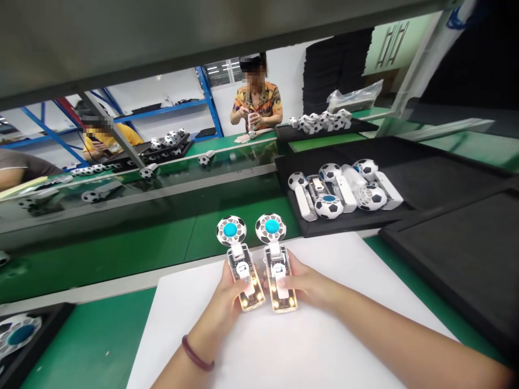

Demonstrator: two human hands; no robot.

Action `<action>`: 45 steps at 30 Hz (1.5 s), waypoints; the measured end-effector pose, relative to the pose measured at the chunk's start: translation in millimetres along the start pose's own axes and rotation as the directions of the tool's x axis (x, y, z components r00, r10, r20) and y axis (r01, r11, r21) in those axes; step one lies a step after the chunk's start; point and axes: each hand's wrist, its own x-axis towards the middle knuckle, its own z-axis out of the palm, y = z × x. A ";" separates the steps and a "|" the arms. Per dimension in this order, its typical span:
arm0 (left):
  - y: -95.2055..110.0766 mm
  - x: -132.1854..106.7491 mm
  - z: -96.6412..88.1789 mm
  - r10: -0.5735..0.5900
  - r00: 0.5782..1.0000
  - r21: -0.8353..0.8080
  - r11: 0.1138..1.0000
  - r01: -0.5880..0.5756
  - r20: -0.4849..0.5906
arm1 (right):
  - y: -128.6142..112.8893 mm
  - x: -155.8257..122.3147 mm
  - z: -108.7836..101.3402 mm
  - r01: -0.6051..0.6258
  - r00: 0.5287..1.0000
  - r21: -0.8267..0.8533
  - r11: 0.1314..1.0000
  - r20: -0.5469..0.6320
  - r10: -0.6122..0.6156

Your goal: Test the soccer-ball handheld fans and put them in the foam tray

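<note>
My left hand [227, 302] grips the lit clear handle of a small hand fan [239, 254] with a football-patterned head and a blue hub. My right hand [304, 283] grips a second fan [275, 254] of the same kind, its handle also glowing. Both fans stand side by side, heads pointing away from me, over a white sheet [284, 346] on the green bench. A dark band sits on my left wrist.
A black tray [295, 167] at the right holds several more football fans [344, 192]. Larger black trays [458, 254] lie further right. Another fan [18, 332] lies in a tray at the lower left. A conveyor belt [141, 189] runs across, with people working behind it.
</note>
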 end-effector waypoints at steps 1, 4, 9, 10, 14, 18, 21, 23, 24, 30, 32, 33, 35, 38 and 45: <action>0.6 -0.3 0.2 0.004 1.000 0.005 1.000 -0.004 -0.005 | -0.4 -0.2 0.2 -0.001 1.000 0.002 1.000 -0.003 0.001; 1.7 -0.4 -0.7 0.001 1.000 0.009 1.000 -0.001 0.000 | -1.2 -0.7 1.2 -0.011 1.000 0.006 1.000 -0.004 0.011; 2.6 -0.1 -2.9 0.000 0.999 0.038 0.999 -0.001 0.032 | -0.4 -1.8 0.9 -0.015 1.000 -0.003 1.000 0.008 0.016; 2.6 -0.2 -2.9 0.000 0.999 0.040 0.999 -0.002 0.036 | 0.2 -2.0 0.3 -0.014 1.000 -0.009 1.000 0.011 0.014; 1.6 -1.0 -2.9 -0.008 1.000 0.045 0.999 0.007 0.014 | 3.2 -1.7 -2.8 -0.004 0.999 -0.028 1.000 0.036 0.005; 0.3 -0.9 -2.3 -0.009 1.000 0.027 1.000 0.009 0.007 | 6.9 -0.5 -4.4 0.015 1.000 -0.035 0.999 0.019 -0.014; 0.4 -0.5 -0.9 0.007 1.000 0.002 1.000 -0.007 0.014 | 8.1 -0.3 -4.7 0.023 1.000 -0.050 0.999 0.012 -0.022; 0.8 -0.4 0.0 0.005 1.000 -0.017 1.000 -0.005 0.001 | 7.5 -0.7 -4.5 0.009 1.000 -0.059 0.998 0.010 -0.008; 1.0 -0.4 0.3 0.000 1.000 -0.023 1.000 0.000 -0.005 | 6.9 -0.9 -4.3 0.005 1.000 -0.057 0.998 0.009 -0.004; 1.2 0.2 -0.8 -0.010 1.000 -0.028 1.000 0.010 -0.001 | 6.0 0.1 -4.1 0.014 1.000 -0.005 1.000 0.027 -0.014; 0.5 0.3 -1.6 -0.002 1.000 -0.022 1.000 0.002 0.007 | 7.8 0.7 -5.6 0.016 0.999 -0.004 1.000 0.034 -0.016; -0.1 0.3 -2.1 0.010 1.000 -0.023 1.000 -0.010 0.015 | 9.2 0.9 -6.8 0.018 0.999 -0.004 1.000 0.042 -0.017; -1.7 0.3 -3.4 0.044 0.998 -0.028 0.999 -0.043 0.044 | 12.5 1.6 -10.4 0.023 0.998 -0.011 1.000 0.058 -0.023; -4.1 0.5 -5.6 0.075 0.993 -0.013 0.997 -0.075 0.091 | 17.3 2.9 -17.0 0.042 0.996 -0.055 0.998 0.082 -0.037; -5.1 2.0 -7.8 0.072 0.992 0.027 0.997 -0.075 0.101 | 22.2 4.1 -24.4 0.092 0.991 -0.176 0.980 0.113 -0.073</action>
